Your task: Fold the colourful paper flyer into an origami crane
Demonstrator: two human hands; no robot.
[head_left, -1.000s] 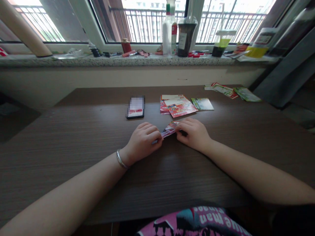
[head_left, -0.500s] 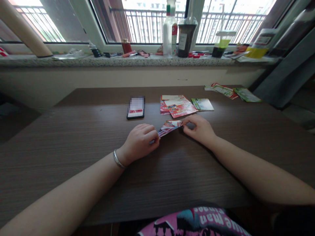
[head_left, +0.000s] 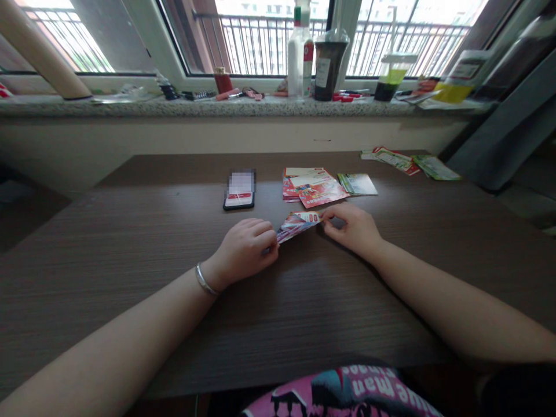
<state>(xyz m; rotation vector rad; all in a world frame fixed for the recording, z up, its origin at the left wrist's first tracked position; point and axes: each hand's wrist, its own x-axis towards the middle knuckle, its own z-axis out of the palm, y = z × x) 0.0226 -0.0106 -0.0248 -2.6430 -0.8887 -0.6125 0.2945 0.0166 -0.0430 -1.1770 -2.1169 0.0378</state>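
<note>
Between my two hands is a printed paper card, red, white and purple, with a slanting fold across it. My left hand, a silver bangle at its wrist, pinches the card's near left corner. At the other end, the thumb and forefinger of my right hand close on the right corner. Just beyond the card lies a pile of red and cream printed cards. Touching that pile on its right is a green and white card stack.
A phone with a blurred screen lies left of the red pile. More cards rest at the table's far right. Bottles, a dark lidded cup and small items stand on the stone windowsill.
My left hand has shifted slightly to the left with its corner of the card, and more of the card's printed face shows. My right hand stays nearly still.
</note>
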